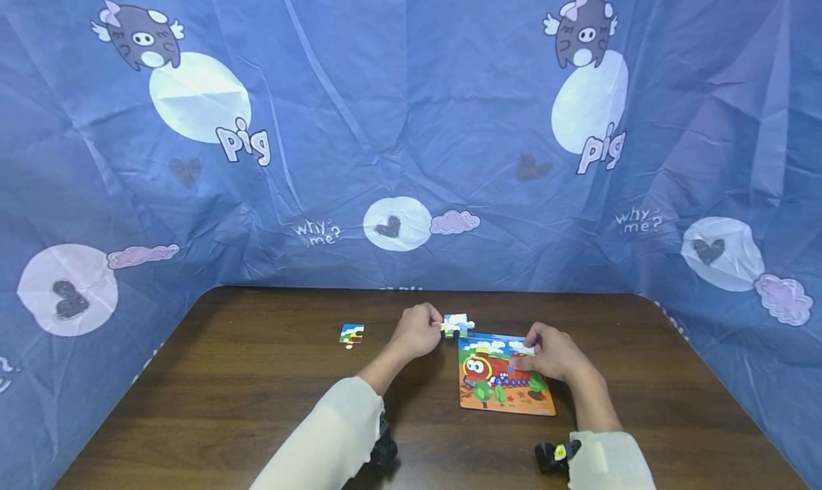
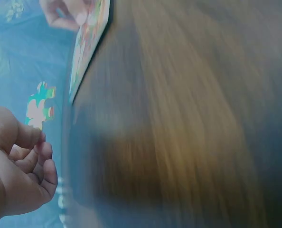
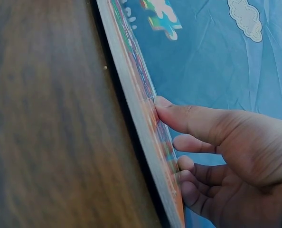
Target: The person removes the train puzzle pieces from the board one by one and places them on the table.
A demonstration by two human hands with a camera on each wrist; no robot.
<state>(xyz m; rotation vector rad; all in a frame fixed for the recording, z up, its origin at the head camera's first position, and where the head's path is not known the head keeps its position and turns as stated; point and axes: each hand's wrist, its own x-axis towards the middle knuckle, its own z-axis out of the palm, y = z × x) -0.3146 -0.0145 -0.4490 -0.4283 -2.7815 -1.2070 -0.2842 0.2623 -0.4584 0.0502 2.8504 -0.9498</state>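
"what's the left grip (image 1: 419, 330) holding?"
"a jigsaw piece (image 1: 456, 323), pinched at one end, probably leaving its tabs free, at the cartoon jigsaw board's (image 1: 507, 399) eleven o'clock."
"and the right grip (image 1: 557, 354)?"
"loosely bent, thumb and fingers touching the board, likely steadying it on the table (image 1: 257, 404). a second piece (image 1: 351, 331) lies toward nine."

Evenly lit in the head view, murkier in 2 wrist views.
Shows crisp at the backdrop (image 1: 398, 169), stretched toward the left and right edges. Turns hazy in the left wrist view, smearing the grain of the table (image 2: 188, 118) and washing the puzzle piece (image 2: 36, 111) pale. Leans blue in the right wrist view, blurring the table but keeping the right hand (image 3: 245, 152) sharper.
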